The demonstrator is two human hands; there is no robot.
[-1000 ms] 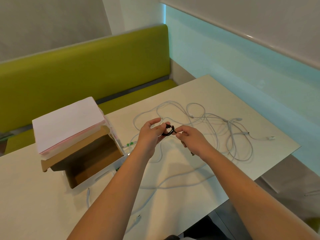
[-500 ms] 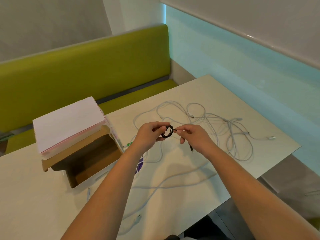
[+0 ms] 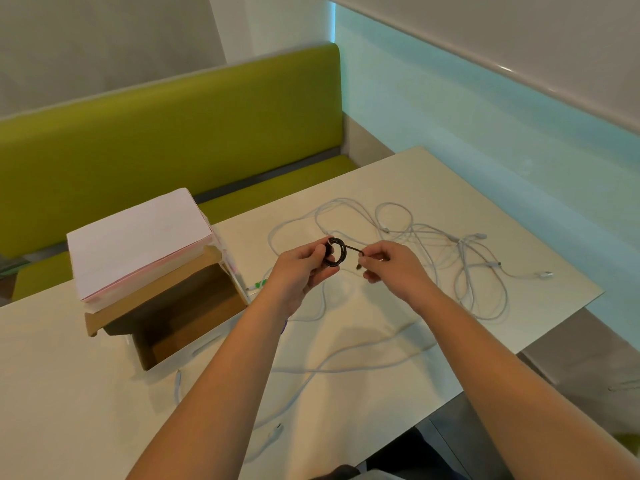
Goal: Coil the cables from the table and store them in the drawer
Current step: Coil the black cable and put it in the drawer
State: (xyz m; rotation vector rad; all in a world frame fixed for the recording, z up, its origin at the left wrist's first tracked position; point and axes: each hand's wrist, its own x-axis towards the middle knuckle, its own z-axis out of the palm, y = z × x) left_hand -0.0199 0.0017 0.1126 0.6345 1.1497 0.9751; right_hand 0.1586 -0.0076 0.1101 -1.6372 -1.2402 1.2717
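Observation:
A short black cable (image 3: 336,253) is wound into a small coil above the table. My left hand (image 3: 300,271) pinches the coil at its left side. My right hand (image 3: 391,266) pinches the cable's free end just right of the coil, and the plug hangs below my fingers. Several white cables (image 3: 460,258) lie tangled on the table beyond and right of my hands. One more white cable (image 3: 346,365) trails toward the front edge. The open cardboard drawer (image 3: 180,320) stands left of my left hand.
A white and pink box (image 3: 138,242) tops the drawer unit. The white table (image 3: 69,393) ends at a corner on the right. A green bench (image 3: 166,133) runs behind it. A small green piece (image 3: 259,284) lies beside the drawer.
The black coil has grown tighter and rounder, and the loose tail is shorter. My right hand has drawn a little to the right with the cable end. The white cables have not moved.

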